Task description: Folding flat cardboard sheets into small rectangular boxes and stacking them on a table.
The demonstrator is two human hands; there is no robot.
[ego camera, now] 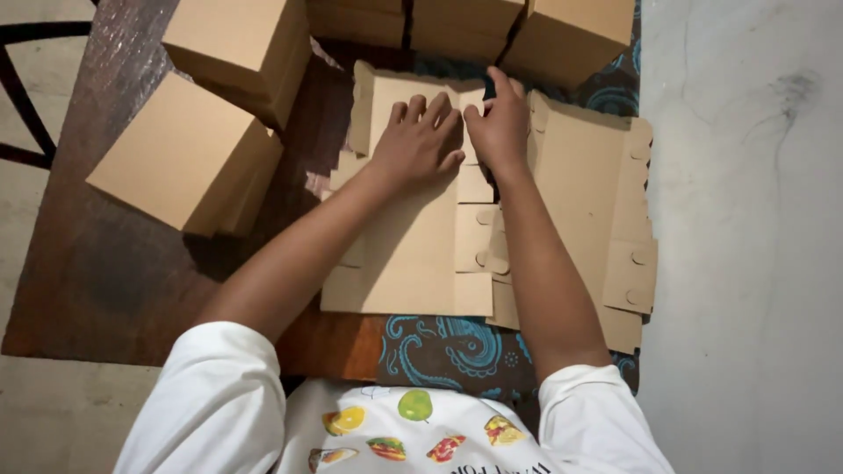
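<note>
While both palms are lying flat, the left hand (420, 140) and right hand (499, 123) are pressing the far flap of the flat box (413, 237), gripping nothing. Folding seems under way; lifting that flap probably comes next, assembled boxes (189, 154) waiting left.

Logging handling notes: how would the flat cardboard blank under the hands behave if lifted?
The blank is thin and scored, so it would likely flop along its creases. Probably light. Both hands press it flat, suggesting its flaps spring up.
</note>
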